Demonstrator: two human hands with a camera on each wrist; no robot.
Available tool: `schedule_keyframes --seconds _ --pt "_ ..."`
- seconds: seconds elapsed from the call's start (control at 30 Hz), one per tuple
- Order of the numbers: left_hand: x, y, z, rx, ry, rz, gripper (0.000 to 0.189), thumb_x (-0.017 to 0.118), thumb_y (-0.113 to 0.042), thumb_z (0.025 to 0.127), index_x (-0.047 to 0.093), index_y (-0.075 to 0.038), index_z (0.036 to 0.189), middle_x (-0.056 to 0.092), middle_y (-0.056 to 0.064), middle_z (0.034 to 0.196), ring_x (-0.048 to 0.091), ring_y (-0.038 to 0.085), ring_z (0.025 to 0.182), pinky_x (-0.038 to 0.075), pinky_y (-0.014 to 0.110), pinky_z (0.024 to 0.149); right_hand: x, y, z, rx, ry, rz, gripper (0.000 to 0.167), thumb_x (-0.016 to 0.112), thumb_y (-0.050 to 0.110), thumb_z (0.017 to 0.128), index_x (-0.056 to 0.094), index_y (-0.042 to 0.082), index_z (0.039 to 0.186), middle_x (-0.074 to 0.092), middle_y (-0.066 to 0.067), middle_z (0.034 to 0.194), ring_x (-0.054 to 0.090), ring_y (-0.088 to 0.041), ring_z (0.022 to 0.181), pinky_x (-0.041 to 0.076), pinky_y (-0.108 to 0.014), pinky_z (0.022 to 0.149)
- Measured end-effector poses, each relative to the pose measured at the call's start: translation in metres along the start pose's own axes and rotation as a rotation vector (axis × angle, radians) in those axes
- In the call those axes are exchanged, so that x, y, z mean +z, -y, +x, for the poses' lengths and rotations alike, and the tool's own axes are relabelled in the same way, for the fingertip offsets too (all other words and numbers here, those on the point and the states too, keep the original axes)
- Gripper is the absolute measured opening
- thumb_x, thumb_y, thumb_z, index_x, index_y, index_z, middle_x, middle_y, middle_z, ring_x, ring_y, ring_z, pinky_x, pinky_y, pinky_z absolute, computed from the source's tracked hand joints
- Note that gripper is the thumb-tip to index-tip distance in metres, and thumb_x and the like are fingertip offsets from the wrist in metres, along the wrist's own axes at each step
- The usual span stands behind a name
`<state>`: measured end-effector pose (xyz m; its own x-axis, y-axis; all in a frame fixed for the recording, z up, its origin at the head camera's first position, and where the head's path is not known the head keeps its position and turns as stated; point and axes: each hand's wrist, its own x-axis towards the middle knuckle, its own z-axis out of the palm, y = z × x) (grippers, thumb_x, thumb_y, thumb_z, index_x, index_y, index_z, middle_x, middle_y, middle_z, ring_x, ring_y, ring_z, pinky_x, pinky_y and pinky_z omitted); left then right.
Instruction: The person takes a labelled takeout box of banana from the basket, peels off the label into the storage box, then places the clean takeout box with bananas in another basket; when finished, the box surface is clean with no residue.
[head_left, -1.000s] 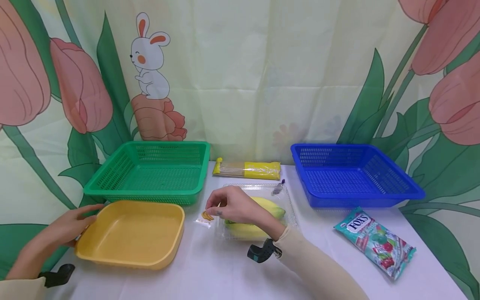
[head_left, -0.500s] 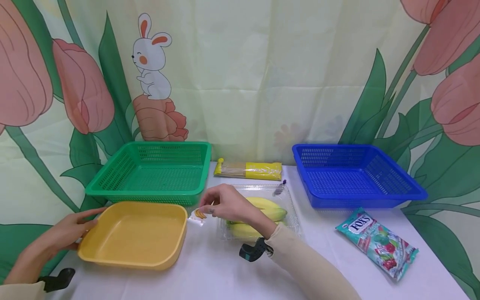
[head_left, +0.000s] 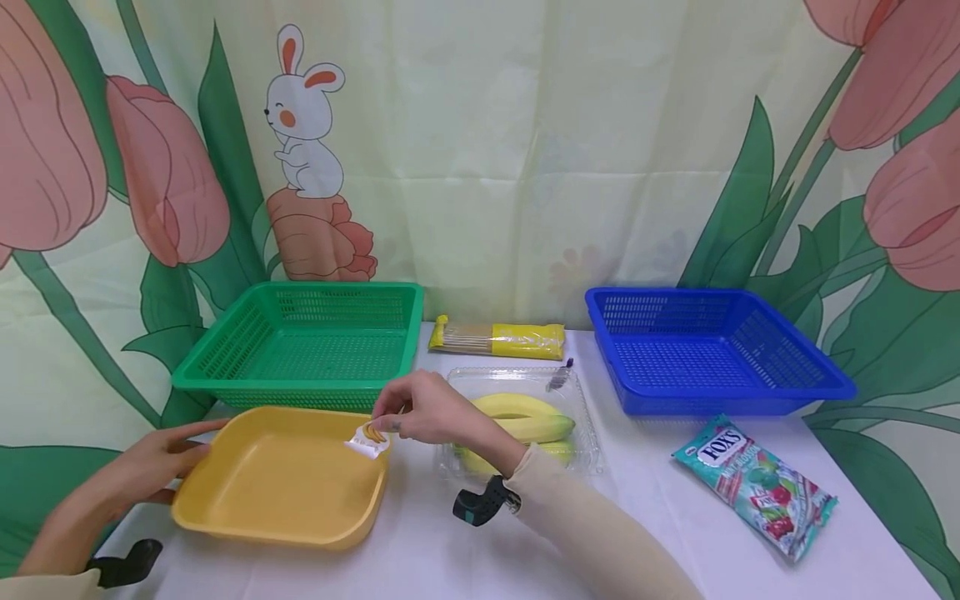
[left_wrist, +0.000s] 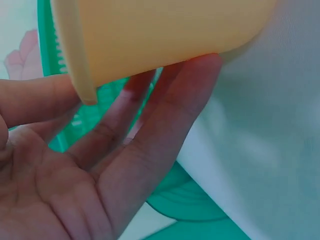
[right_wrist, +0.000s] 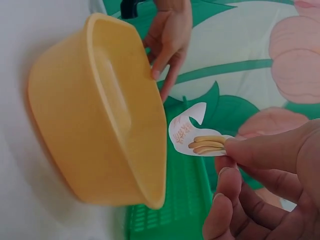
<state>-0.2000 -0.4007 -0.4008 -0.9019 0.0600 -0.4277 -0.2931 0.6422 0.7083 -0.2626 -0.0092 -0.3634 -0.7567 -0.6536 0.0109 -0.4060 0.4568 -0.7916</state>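
Note:
A small white label [right_wrist: 182,132] printed with bananas is pinched between the thumb and fingers of my right hand [head_left: 423,408]. Its free end curls up in the right wrist view. In the head view the label overlaps the right rim of a yellow plastic basin [head_left: 281,475]. My left hand [head_left: 146,467] grips that basin at its left side, thumb at the rim and fingers against the outer wall, as the left wrist view shows. Behind my right forearm lies a clear plastic box [head_left: 585,417] holding bananas [head_left: 536,427], partly hidden by the arm.
A green mesh basket [head_left: 330,392] stands behind the basin, and a blue one [head_left: 727,400] at the back right. Between them lies a yellow packet of thin sticks [head_left: 498,340]. A Fox's candy bag [head_left: 757,487] rests at the right of the white tablecloth.
My right hand has moved left with the label, lifting it from beside the banana box to the basin's right rim. The basin has shifted slightly right with my left hand.

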Motion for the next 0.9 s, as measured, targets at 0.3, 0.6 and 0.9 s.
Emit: schedule_keyframes --seconds 0.3,0.6,0.9 --pt "0.022 -0.008 -0.001 0.041 0.041 -0.079 0.061 0.043 -0.019 0.115 0.019 0.007 0.165 0.065 0.030 0.136 0.072 0.024 0.107 0.066 0.050 0.085 0.017 0.005 0.010 -0.052 0.034 -0.082 0.007 0.078 0.011 0.096 0.078 0.014 0.090 0.071 0.007 0.079 0.056 -0.002 0.071 0.047 -0.015 0.061" --pt "0.040 -0.015 -0.003 0.018 0.038 -0.059 0.064 0.046 -0.023 0.115 0.019 0.006 0.165 0.054 0.040 0.145 0.072 0.027 0.109 0.066 0.052 0.085 0.035 0.012 0.023 -0.099 0.047 -0.178 0.005 0.079 0.017 0.096 0.079 0.017 0.091 0.077 0.009 0.082 0.058 0.005 0.074 0.047 -0.012 0.063" --pt "0.050 -0.018 -0.005 0.006 0.047 -0.062 0.065 0.049 -0.024 0.113 0.022 0.005 0.164 0.049 0.042 0.148 0.071 0.028 0.109 0.066 0.052 0.084 0.054 0.016 0.033 -0.114 0.080 -0.263 0.004 0.078 0.019 0.097 0.081 0.016 0.097 0.081 0.009 0.088 0.062 0.010 0.073 0.048 -0.008 0.065"
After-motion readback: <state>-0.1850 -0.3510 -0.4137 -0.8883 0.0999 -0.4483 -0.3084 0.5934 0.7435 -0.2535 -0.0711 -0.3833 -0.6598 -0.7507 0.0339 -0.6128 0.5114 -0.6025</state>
